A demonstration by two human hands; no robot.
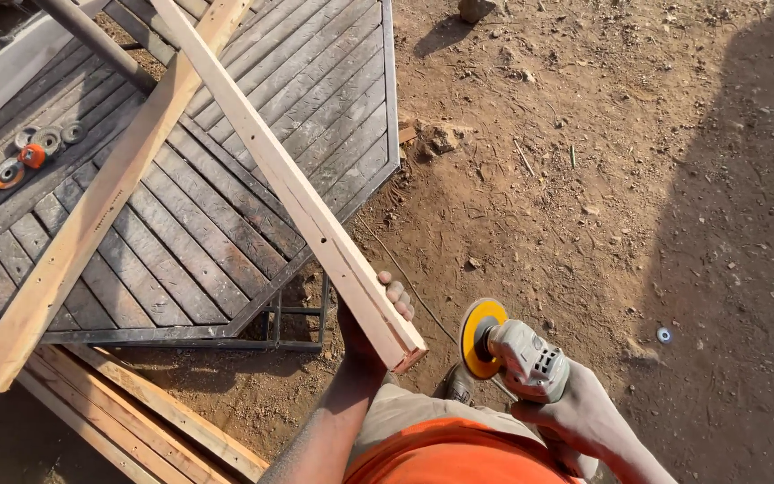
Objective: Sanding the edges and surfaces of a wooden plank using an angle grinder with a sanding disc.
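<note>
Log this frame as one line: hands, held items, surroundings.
left hand: grips wood plank near its end | right hand: holds angle grinder, yellow disc | slatted metal table: second plank, spare discs

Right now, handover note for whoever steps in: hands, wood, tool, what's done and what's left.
Left hand: gripping the near end of a long wooden batten, which runs up across the slatted metal panel and lies over a second batten.
Right hand: holding an angle grinder, its yellow disc off the wood, beside the held end.
More battens lie on the ground at lower left; spare discs sit on the panel's far corner.
Done: batten lifted, grinder in hand.
Left: no contact yet between disc and wood; whether the disc is spinning cannot be told.
</note>
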